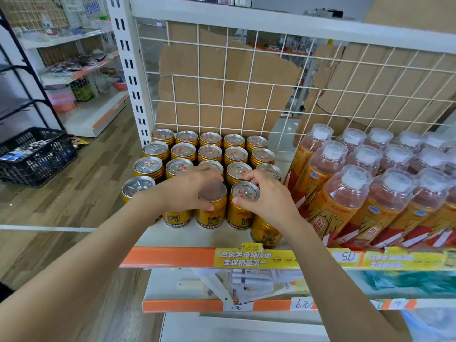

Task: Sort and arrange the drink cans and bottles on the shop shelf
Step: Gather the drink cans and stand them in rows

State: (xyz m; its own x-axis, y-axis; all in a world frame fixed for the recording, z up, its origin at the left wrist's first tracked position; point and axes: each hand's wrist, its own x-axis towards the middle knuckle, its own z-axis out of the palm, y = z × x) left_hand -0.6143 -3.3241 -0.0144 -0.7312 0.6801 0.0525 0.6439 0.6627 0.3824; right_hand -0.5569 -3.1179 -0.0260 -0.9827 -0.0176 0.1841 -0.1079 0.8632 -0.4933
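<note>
Gold metal drink cans (209, 153) stand upright at frame centre on the orange-edged white shelf (172, 256); left hand (187, 191) and right hand (271, 201) each curl fingers around adjacent front-row can rims, directly beneath.

Glossy metal cans (212, 154), clear plastic bottles (345, 193)
</note>
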